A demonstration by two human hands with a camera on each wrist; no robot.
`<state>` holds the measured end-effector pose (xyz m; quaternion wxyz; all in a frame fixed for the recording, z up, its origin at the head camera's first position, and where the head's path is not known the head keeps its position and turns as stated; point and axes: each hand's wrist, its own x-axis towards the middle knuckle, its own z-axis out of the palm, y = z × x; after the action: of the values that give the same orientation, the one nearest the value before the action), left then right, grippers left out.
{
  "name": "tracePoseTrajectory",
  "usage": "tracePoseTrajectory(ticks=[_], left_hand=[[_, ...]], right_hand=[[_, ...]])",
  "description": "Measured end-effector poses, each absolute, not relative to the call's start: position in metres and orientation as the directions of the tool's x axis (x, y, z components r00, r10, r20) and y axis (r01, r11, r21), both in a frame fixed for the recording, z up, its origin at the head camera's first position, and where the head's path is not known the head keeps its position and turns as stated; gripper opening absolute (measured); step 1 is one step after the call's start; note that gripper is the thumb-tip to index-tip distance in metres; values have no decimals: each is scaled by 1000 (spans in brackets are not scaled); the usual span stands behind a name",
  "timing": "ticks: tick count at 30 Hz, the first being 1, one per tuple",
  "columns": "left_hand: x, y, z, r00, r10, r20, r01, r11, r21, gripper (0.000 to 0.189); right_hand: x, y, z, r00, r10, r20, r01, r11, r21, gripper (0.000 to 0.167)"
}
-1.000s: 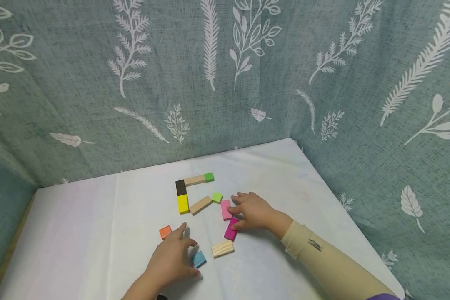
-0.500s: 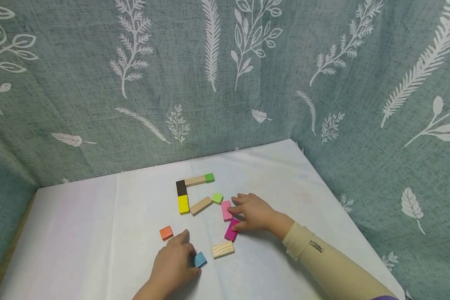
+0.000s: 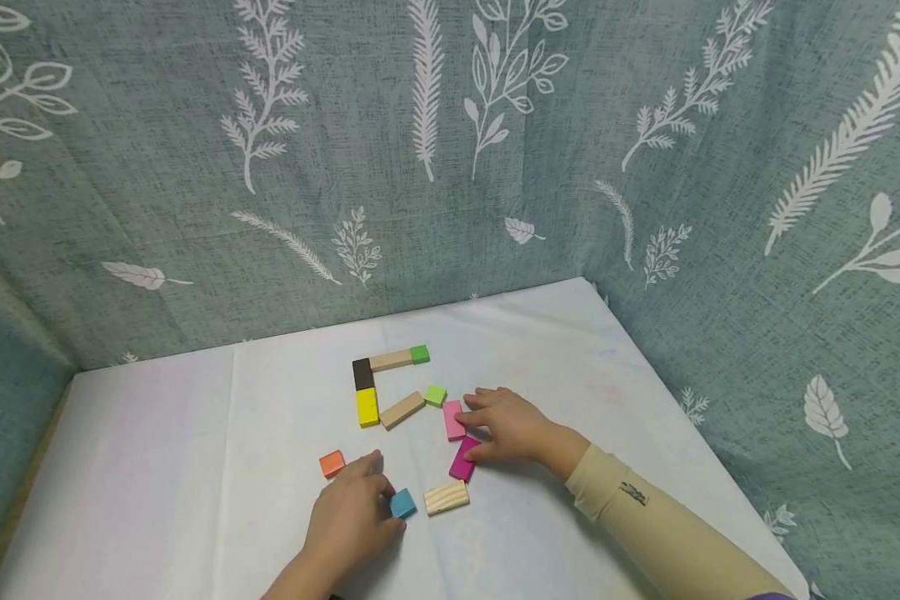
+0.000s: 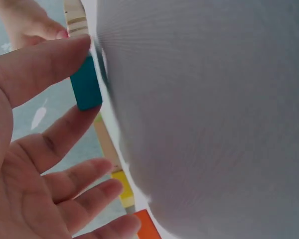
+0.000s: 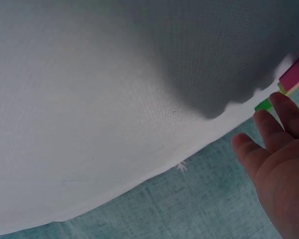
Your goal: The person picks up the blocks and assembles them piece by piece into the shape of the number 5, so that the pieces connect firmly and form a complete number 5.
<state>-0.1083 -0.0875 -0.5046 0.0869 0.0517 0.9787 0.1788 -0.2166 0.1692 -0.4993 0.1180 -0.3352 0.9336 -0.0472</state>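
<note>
My left hand point(image 3: 352, 512) pinches a small blue block point(image 3: 402, 504) between thumb and index finger. In the left wrist view the blue block point(image 4: 85, 84) sits between those two fingertips, the other fingers spread. Just right of it lies a wood-grain block point(image 3: 446, 498), a small gap between them. My right hand point(image 3: 513, 427) touches the pink block point(image 3: 453, 421) and the magenta block point(image 3: 462, 458) with its fingertips, fingers loosely extended. An orange block point(image 3: 332, 463) lies beside the left hand's knuckles. The right wrist view catches only part of the right hand point(image 5: 284, 159).
A line of blocks runs farther back: yellow point(image 3: 367, 407), dark brown point(image 3: 363, 374), a plain wooden block point(image 3: 392, 360) and green point(image 3: 419, 354). Another plain wooden block point(image 3: 402, 410) leads to a lime block point(image 3: 435, 396). Patterned curtains point(image 3: 450, 167) border the white table point(image 3: 157, 450).
My left hand has closed its thumb and index finger on the blue block and shifted it slightly away from me, alongside the wood-grain block. The right hand has stayed in place.
</note>
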Motion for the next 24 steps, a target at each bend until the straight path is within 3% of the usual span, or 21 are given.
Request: tracePoseTrajectory(ticks=[12,24], left_hand=[[-108,-79,-503,-983,15,-182,-52,933,357,35],[-104,-73,-505,-980,74,-182,8,941,338,34]], right_hand=[[-216,169,-495,-754,-627,-195,-601,779,-182,64],[-216,169,-497,-747,-639,-185,-613,769,-180,64]])
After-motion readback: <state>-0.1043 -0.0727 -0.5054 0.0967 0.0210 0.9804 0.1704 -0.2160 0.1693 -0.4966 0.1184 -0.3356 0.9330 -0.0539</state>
